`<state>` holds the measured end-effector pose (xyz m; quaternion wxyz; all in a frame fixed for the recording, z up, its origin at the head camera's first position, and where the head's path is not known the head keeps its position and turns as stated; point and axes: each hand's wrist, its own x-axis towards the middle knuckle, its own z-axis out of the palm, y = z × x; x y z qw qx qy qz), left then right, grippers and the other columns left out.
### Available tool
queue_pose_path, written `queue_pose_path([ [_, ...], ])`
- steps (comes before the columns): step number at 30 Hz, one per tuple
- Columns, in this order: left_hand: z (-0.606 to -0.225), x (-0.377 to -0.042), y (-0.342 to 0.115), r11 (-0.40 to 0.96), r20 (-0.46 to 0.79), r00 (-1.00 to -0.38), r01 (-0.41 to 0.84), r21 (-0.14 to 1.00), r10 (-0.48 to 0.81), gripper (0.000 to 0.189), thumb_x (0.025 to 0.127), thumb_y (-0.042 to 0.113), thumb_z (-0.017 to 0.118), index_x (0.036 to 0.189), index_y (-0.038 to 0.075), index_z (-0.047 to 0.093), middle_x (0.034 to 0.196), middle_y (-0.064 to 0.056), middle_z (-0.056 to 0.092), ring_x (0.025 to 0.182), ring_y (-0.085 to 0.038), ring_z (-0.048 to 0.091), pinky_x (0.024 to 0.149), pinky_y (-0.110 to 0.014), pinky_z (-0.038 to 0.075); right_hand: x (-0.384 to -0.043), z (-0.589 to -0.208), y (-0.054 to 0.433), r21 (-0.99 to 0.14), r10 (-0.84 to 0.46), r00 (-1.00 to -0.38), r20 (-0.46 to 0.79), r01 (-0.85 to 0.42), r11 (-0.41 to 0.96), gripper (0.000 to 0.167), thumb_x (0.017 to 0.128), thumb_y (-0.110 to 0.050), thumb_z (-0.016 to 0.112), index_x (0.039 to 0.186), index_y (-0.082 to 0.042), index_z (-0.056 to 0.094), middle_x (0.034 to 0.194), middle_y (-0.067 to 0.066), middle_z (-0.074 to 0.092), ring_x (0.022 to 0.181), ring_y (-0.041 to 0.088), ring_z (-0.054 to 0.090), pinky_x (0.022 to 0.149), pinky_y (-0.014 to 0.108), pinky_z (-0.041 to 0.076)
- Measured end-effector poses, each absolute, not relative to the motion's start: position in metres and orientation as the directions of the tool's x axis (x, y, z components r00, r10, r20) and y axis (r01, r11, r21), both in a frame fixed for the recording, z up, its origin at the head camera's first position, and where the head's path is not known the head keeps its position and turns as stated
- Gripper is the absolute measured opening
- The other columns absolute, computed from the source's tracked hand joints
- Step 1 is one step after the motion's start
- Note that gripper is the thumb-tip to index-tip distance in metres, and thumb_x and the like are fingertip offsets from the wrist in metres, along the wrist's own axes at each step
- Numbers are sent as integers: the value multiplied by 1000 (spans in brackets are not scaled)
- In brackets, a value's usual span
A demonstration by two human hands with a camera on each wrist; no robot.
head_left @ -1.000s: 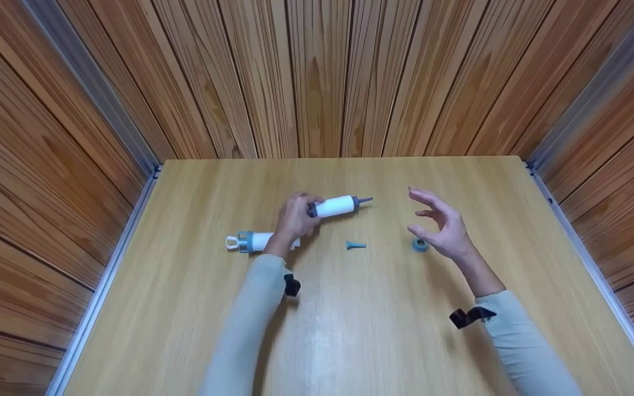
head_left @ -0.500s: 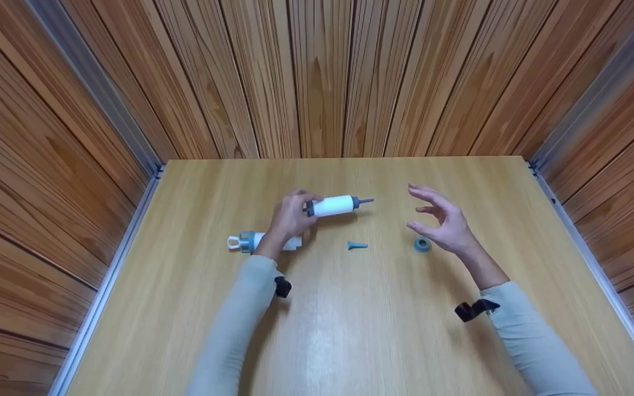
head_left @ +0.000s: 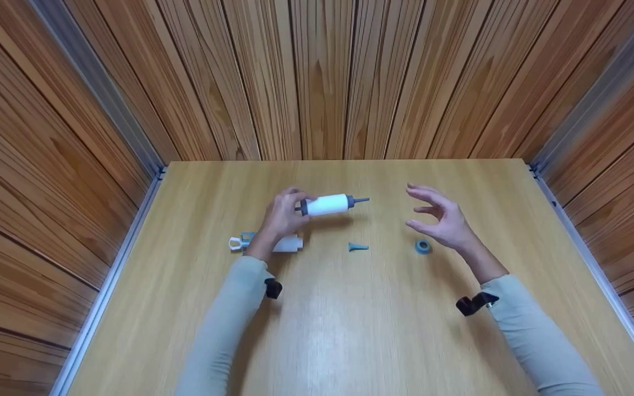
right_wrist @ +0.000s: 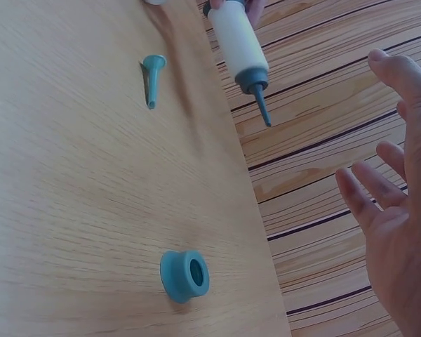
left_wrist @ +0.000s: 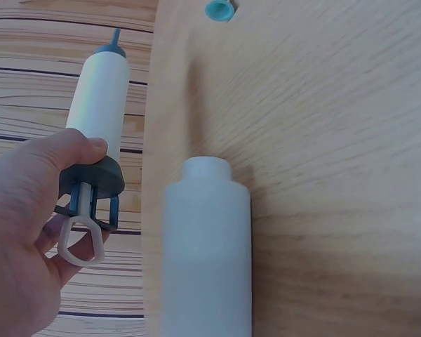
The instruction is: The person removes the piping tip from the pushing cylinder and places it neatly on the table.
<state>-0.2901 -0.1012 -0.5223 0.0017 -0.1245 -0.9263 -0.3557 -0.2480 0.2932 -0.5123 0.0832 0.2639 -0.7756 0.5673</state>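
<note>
My left hand [head_left: 281,215] grips a white syringe [head_left: 327,205] by its dark grey rear collar, off the table, with the thin nozzle toward the right. In the left wrist view, its pale ring handle [left_wrist: 81,242] sticks out behind the collar. Partly under my left forearm lies a second white syringe barrel [head_left: 289,244] with a teal collar and ring handle; its front neck has no nozzle on it. My right hand [head_left: 442,223] hovers with spread, bent fingers and holds nothing. Just below it on the table is a teal threaded-looking ring cap [head_left: 422,247].
A small teal nozzle [head_left: 358,247] lies on the wooden table [head_left: 350,319] between the barrel and the ring cap. Wood-panelled walls [head_left: 320,82] stand behind and at both sides, with grey metal rails along the table's side edges.
My left hand has drifted left with the syringe, uncovering more of the second barrel's front end. The right hand has stayed nearly still.
</note>
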Motion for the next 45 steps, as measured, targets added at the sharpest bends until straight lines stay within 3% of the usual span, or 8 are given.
queue_pose_path([
  [10,-511,-285,-109,709,103,-962,257,657,253,41,98,11,88,138,17,81,149,-10,70,143,-35,66,125,-57,55,-252,-509,286,-846,-352,-858,375,-472,248,67,90,17,82,153,7,62,165,37,53,143,-8,60,110,16,59],
  [22,-502,-274,-117,682,184,-935,347,643,302,42,96,9,89,136,14,82,143,-12,73,137,-36,69,120,-55,60,-253,-509,275,-852,-339,-855,394,-478,215,66,89,19,82,151,11,61,160,38,57,141,-6,63,110,18,60],
  [24,-502,-272,-118,667,215,-927,371,646,308,41,95,7,90,134,13,82,141,-14,73,135,-37,70,118,-54,61,-252,-509,273,-848,-335,-852,403,-485,212,67,89,19,82,151,11,61,159,32,61,142,-4,63,111,19,60],
  [30,-497,-264,-120,660,259,-908,417,625,328,40,93,6,90,132,11,83,138,-15,74,131,-38,70,115,-55,62,-248,-510,267,-849,-344,-840,420,-498,177,69,88,19,82,152,10,60,154,-16,68,145,4,65,112,21,60],
  [32,-495,-260,-121,662,259,-905,425,618,338,40,94,7,90,133,11,83,138,-15,73,133,-38,69,116,-55,62,-246,-510,265,-849,-352,-834,425,-502,164,69,88,20,82,153,10,60,153,-21,67,146,5,65,112,22,60],
  [34,-492,-257,-121,662,263,-900,433,612,347,40,94,8,90,134,11,82,140,-15,73,134,-38,69,117,-55,62,-244,-509,264,-847,-362,-828,428,-507,158,70,87,20,82,153,10,60,155,-15,67,145,3,65,113,22,61],
  [40,-486,-249,-123,648,298,-877,479,592,376,40,95,7,90,133,11,83,139,-15,72,133,-37,70,113,-53,64,-240,-508,258,-843,-391,-814,430,-517,148,70,86,21,82,152,11,60,159,34,57,145,-1,62,114,23,60],
  [45,-483,-242,-121,644,302,-865,501,578,402,39,94,7,90,132,13,83,138,-14,73,133,-36,70,114,-53,64,-237,-508,253,-846,-406,-811,422,-513,146,70,86,20,83,152,11,60,159,38,54,146,-1,62,113,23,60],
])
